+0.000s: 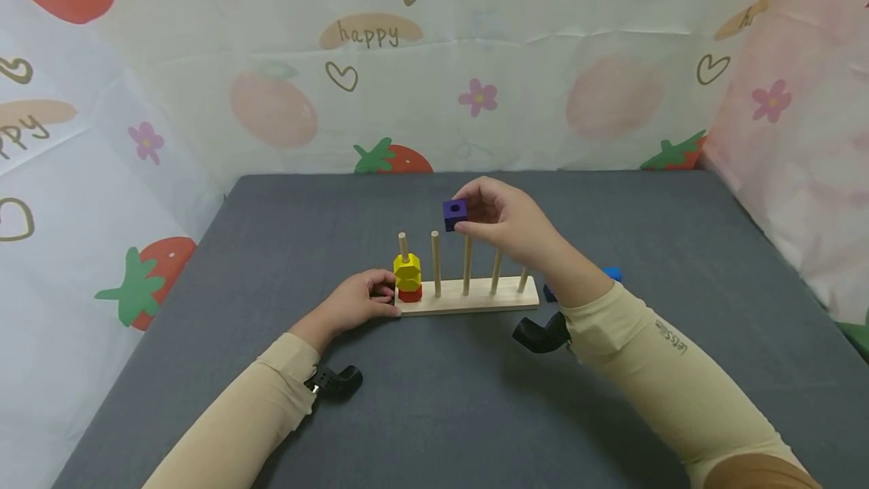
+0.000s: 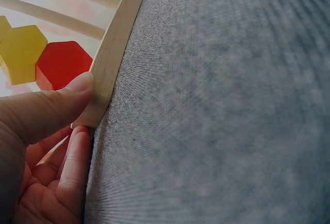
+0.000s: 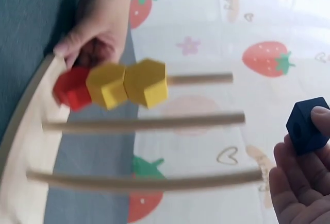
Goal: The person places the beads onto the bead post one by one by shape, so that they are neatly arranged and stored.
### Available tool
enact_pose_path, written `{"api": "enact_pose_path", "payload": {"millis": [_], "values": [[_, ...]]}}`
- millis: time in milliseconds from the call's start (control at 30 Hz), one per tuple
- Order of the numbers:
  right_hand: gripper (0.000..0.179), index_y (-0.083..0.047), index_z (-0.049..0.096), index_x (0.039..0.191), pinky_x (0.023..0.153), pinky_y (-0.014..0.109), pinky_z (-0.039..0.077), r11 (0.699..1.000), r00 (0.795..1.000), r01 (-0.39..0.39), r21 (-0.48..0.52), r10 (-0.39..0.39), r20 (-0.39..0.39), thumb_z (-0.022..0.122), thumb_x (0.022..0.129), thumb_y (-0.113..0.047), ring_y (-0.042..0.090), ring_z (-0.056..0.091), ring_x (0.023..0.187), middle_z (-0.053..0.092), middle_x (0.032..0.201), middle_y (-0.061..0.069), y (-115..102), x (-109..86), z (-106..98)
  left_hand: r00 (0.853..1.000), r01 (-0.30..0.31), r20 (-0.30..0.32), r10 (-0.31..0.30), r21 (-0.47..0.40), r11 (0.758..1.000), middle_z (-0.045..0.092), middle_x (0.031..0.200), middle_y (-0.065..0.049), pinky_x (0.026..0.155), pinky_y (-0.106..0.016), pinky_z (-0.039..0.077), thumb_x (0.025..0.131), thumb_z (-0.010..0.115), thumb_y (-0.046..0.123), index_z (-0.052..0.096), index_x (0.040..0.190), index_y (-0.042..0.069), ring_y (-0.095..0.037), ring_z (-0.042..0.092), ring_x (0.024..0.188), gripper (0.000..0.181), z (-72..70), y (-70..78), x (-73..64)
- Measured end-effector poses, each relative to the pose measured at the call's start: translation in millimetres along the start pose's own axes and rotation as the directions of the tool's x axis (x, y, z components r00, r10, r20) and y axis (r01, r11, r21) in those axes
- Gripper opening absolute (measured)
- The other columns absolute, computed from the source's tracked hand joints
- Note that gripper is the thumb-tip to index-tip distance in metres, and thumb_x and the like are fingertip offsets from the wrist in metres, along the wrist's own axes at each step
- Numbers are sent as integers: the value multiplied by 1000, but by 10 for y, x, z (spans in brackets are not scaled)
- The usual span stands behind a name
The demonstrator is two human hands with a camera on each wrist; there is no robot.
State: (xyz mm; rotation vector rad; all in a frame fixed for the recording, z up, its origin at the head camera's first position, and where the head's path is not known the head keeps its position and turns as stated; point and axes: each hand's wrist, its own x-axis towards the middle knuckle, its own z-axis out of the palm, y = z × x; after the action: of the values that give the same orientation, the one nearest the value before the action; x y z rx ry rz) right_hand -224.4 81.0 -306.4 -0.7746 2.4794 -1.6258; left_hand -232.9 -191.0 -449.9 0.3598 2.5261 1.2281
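Observation:
A purple cube (image 1: pixel 455 211) with a hole through it is pinched between the thumb and fingers of my right hand (image 1: pixel 509 221), above the pegs. In the right wrist view the same cube (image 3: pixel 307 126) looks dark blue, apart from the peg tips. Below stands a wooden peg board (image 1: pixel 468 302) with several upright pegs. Its left peg carries a red hexagonal block (image 1: pixel 410 296) with two yellow hexagonal blocks (image 1: pixel 407 269) stacked above. My left hand (image 1: pixel 356 296) grips the board's left end, its thumb (image 2: pixel 77 87) against the corner beside the red block.
Right of the board, a blue block (image 1: pixel 612 274) and a dark block (image 1: pixel 549 293) lie partly hidden behind my right wrist. Dark grey cloth (image 1: pixel 434 413) covers the table. Patterned fabric (image 1: pixel 570 44) rises along its back and sides.

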Motion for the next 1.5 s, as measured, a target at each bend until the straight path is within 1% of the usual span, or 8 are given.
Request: {"api": "enact_pose_path", "payload": {"millis": [133,233,667,933,1067,1167,1300,1500], "values": [[27,-8,55,108,82,32,49,999,1000,-8,52,9,-11,66,84,-9,18,59,92,60,102,7,6,49,138,1000,0,1,0,-5,1000,57,100,-2,87,-33,47,73,78,22,59,109,14,-17,53,91,41,-3,-10,1],[26,-9,56,108,80,32,49,997,999,-35,75,37,-22,66,84,-9,18,59,91,61,102,7,12,69,217,1000,0,1,0,-5,1000,57,100,-2,87,-33,47,73,78,23,60,109,15,-17,53,92,41,-5,-10,2],[24,-12,56,105,80,33,49,990,991,-110,82,116,-60,67,83,-11,18,58,89,61,100,4,86,76,377,1000,1,4,-1,-15,1000,57,100,-2,87,-33,47,73,77,22,60,109,15,-18,53,91,40,1,-4,5],[24,-15,56,105,77,32,49,982,979,-182,58,186,-79,67,84,-16,18,57,89,59,100,2,179,67,446,1000,-7,12,8,-16,1000,57,99,-2,86,-32,47,74,77,23,60,108,15,-18,52,91,39,-6,-4,5],[24,-16,56,106,79,32,49,977,973,-205,58,210,-93,66,84,-18,19,56,89,58,101,2,229,53,488,1000,-7,8,7,-17,1000,57,98,-2,86,-32,48,73,77,21,60,108,15,-18,53,90,39,-2,4,2],[29,-17,54,111,81,33,49,978,973,-201,48,205,-108,66,85,-17,19,55,91,56,102,2,262,42,515,1000,-10,2,10,-11,1000,57,99,-2,86,-32,48,73,77,21,60,109,14,-17,53,91,40,4,3,3],[43,-17,47,122,83,33,48,982,973,-188,38,191,-132,67,84,-15,18,54,92,54,104,3,323,32,549,1000,-9,-7,9,-2,1000,57,100,-2,87,-32,48,73,77,20,60,109,14,-17,54,92,41,13,6,3],[58,-16,36,131,84,33,48,977,966,-197,81,207,-155,68,82,-13,18,55,91,55,104,3,410,8,604,1000,-11,-10,11,7,1000,57,101,-2,87,-32,48,73,78,21,60,109,14,-17,54,92,41,13,4,10]]}}
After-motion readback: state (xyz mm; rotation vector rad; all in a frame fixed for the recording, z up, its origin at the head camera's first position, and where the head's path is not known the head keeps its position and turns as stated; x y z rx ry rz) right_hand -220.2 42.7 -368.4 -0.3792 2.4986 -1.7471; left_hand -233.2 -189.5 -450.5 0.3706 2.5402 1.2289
